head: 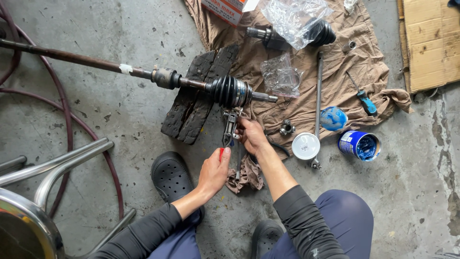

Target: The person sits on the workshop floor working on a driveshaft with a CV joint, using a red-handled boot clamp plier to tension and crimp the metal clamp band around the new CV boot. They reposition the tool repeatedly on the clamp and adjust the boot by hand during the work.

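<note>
While both hands close on the steel clamp pliers, left hand gripping the red handle end, right hand mid-shaft, the tool looks stiff, heavy and greasy just below the black ribbed rubber boot of the rusty axle shaft lying on the concrete floor.

Stained concrete floor under brown cloth, charred wood blocks, cardboard, red hose.
</note>
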